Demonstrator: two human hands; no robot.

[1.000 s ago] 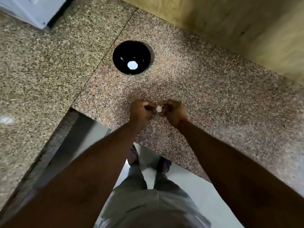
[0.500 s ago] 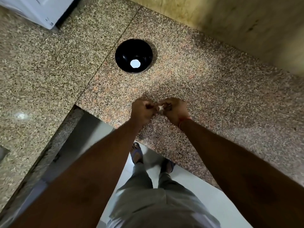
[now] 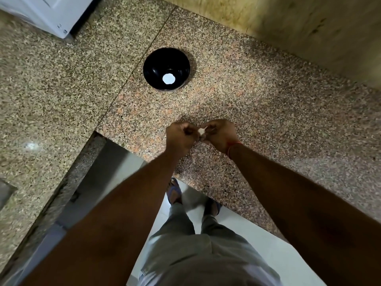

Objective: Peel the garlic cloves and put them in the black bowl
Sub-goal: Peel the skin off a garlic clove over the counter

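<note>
A small white garlic clove [image 3: 201,131] sits between my two hands above the granite counter. My right hand [image 3: 220,134] pinches the clove with curled fingers. My left hand [image 3: 180,137] has its fingers curled against the clove from the left side. The black bowl [image 3: 152,62] stands on the counter farther away, up and left of my hands, with a bright white patch [image 3: 168,78] at its bottom; whether that is a clove or a glare, I cannot tell.
The speckled granite counter [image 3: 268,112] forms an L, with its inner corner just left of my hands. A white appliance [image 3: 47,13] stands at the far left. A yellowish wall [image 3: 309,27] runs along the back right. Below are the pale floor and my feet.
My hands stay together on the clove and have barely shifted. More of the white clove shows between my fingers than half a second ago.
</note>
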